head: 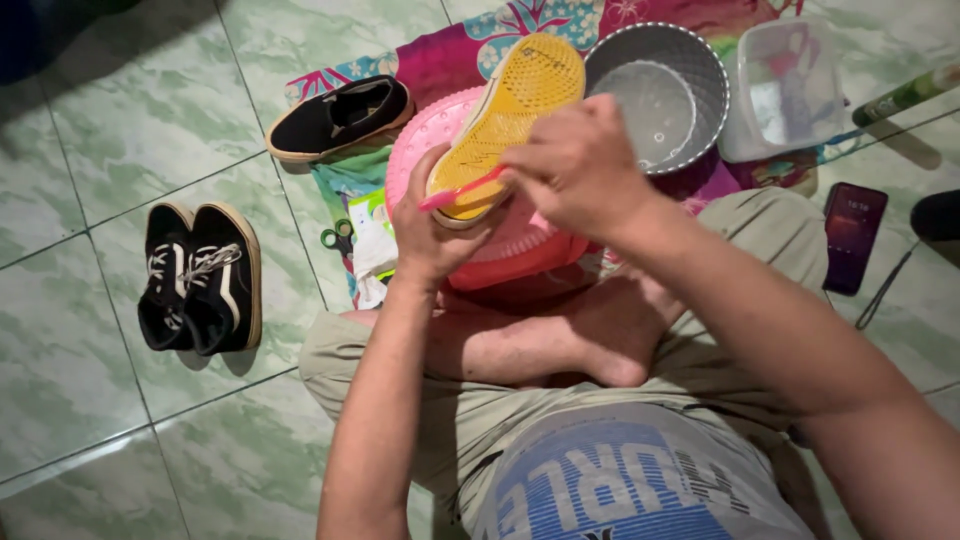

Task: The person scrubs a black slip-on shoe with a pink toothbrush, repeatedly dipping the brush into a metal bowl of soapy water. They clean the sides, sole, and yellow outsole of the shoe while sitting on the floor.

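Green marbled tile floor, your left hand (432, 232) closed around an upturned yellow-soled shoe (510, 115), your right hand (578, 165) pinching a pink toothbrush (462, 189) against it, pink basin (500, 245) beneath.

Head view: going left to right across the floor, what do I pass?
Pair of black sneakers → single black slip-on shoe → left hand → yellow-soled shoe → right hand → grey metal bowl → clear plastic container → dark phone.

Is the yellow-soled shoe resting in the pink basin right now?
No, the left hand holds the yellow-soled shoe up above the pink basin while the right hand puts a pink brush to its sole.
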